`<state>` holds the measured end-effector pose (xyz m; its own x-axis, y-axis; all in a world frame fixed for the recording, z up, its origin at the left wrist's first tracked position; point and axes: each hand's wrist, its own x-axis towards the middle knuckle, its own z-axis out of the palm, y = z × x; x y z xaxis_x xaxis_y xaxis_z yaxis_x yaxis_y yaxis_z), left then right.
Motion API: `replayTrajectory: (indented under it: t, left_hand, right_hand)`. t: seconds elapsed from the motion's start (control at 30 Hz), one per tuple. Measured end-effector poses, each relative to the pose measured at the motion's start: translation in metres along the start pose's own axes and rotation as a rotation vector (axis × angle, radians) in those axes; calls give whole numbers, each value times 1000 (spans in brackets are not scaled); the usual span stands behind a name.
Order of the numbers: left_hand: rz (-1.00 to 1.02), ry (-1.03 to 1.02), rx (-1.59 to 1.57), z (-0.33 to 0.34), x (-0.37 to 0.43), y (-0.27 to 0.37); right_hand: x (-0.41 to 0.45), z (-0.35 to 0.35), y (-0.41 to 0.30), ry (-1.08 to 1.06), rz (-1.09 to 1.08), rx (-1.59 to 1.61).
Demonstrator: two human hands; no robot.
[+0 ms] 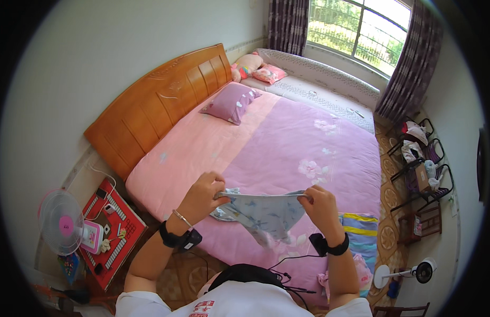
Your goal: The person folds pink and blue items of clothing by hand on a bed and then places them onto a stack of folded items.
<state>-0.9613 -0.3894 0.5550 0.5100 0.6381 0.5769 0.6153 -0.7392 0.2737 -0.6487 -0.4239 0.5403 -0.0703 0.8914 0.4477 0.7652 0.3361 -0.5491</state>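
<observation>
Light blue patterned underpants (268, 212) hang above the bed, stretched by the waistband between both hands. My left hand (203, 196) pinches one end of the waistband, and my right hand (318, 202) pinches the other. Behind the garment, near my left hand, another light patterned cloth (223, 214) lies on the pink and purple floral bedding (261, 158). To the right of my right hand, a striped cloth (358, 232) rests on the bed's near corner, with pink clothing (362, 269) below it.
A purple pillow (233, 102) lies by the wooden headboard (165, 107). At left, a fan (65, 226) stands on a red table (122, 245). Folding chairs (423, 174) holding bags and cloths line the right wall, near a white standing fan (403, 273). A cable hangs near both wrists.
</observation>
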Motion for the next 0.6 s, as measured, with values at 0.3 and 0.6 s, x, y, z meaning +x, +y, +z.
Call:
replayTrajectory:
  t: [0.3, 0.6]
  left_hand:
    - [-22, -421, -958, -53, -9, -21]
    - [-441, -607, -1033, 6, -37, -73]
  right_hand:
    - [-30, -84, -47, -276, -128, 374]
    - [-46, -34, -14, -544, 377, 752]
